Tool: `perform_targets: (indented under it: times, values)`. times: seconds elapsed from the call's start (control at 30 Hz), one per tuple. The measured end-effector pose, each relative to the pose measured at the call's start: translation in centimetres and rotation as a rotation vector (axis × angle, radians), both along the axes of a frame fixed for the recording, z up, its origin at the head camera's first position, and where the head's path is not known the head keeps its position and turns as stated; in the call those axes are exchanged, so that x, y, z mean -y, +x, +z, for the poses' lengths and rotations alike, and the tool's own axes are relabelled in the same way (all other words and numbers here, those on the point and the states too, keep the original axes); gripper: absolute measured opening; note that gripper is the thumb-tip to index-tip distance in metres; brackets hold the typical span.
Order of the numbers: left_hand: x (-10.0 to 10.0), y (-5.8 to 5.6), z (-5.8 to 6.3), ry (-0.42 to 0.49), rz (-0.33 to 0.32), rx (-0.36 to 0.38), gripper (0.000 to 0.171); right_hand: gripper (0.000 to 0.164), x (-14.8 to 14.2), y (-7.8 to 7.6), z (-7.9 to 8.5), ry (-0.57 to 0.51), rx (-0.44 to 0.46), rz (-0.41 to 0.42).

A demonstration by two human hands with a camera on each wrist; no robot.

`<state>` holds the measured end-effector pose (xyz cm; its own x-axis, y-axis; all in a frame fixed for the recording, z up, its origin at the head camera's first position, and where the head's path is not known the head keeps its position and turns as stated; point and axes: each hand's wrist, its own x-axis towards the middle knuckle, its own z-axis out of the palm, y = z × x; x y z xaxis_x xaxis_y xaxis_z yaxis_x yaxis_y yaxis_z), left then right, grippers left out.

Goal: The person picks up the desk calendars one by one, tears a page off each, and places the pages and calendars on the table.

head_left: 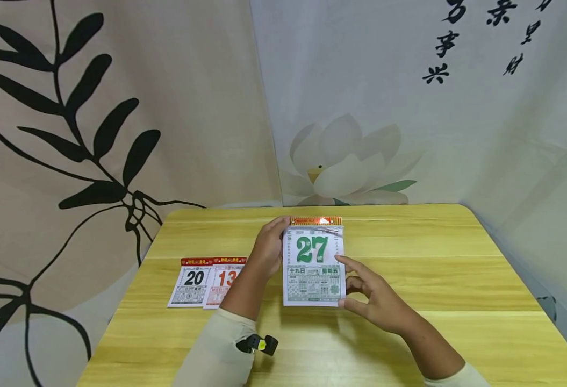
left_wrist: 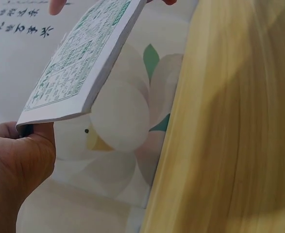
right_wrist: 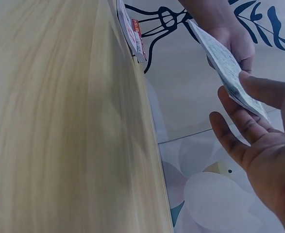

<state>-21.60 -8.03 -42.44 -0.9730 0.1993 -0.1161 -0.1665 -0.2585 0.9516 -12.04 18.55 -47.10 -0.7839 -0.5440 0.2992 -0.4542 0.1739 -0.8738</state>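
A tear-off calendar [head_left: 314, 269] with a red and gold header and a green 27 is held up over the table, its front facing the head camera. My left hand [head_left: 266, 247] grips its upper left edge; the left wrist view shows the thumb and fingers around that side of the pad [left_wrist: 79, 68]. At the lower right corner my right hand [head_left: 375, 295] pinches the calendar, thumb on the front and fingers behind in the right wrist view. Two more calendars lie to the left, one with a black 20 [head_left: 191, 285], one with a red 13 [head_left: 217, 293], partly hidden by my left forearm.
The wooden table [head_left: 447, 258] has its far edge against a hanging cloth [head_left: 206, 107] printed with dark leaves, a pale lotus and black characters. A dark strap with a yellow-marked fitting [head_left: 259, 344] sits at my left sleeve.
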Motion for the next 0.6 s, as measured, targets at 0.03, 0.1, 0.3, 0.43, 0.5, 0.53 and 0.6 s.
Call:
perform_targets:
  times: [0.03, 0.1, 0.3, 0.43, 0.5, 0.53, 0.6]
  values:
    - [-0.1, 0.0, 0.0, 0.002, 0.0, -0.001, 0.042, 0.093, 0.0, 0.0, 0.0, -0.004, 0.006, -0.001]
    - [-0.3, -0.1, 0.1, 0.009, -0.004, 0.0, 0.043, 0.094, -0.1, 0.0, 0.0, -0.006, 0.015, -0.007]
    - [-0.7, -0.1, 0.1, 0.031, -0.017, -0.015, 0.042, 0.093, -0.2, 0.1, -0.1, -0.023, 0.024, -0.008]
    - [-1.0, -0.2, 0.0, 0.041, -0.024, -0.022, 0.041, 0.089, -0.3, 0.1, -0.2, -0.042, 0.042, 0.001]
    - [-1.1, -0.2, 0.0, 0.039, -0.028, -0.025, 0.043, 0.086, -0.4, 0.1, -0.2, -0.047, 0.048, 0.001]
    - [-1.1, -0.2, 0.0, 0.041, -0.029, -0.022, 0.043, 0.085, -0.4, 0.1, -0.3, -0.049, 0.052, 0.002]
    - [-1.2, -0.2, 0.0, 0.04, -0.032, -0.021, 0.043, 0.082, -0.4, 0.1, -0.3, -0.049, 0.054, 0.003]
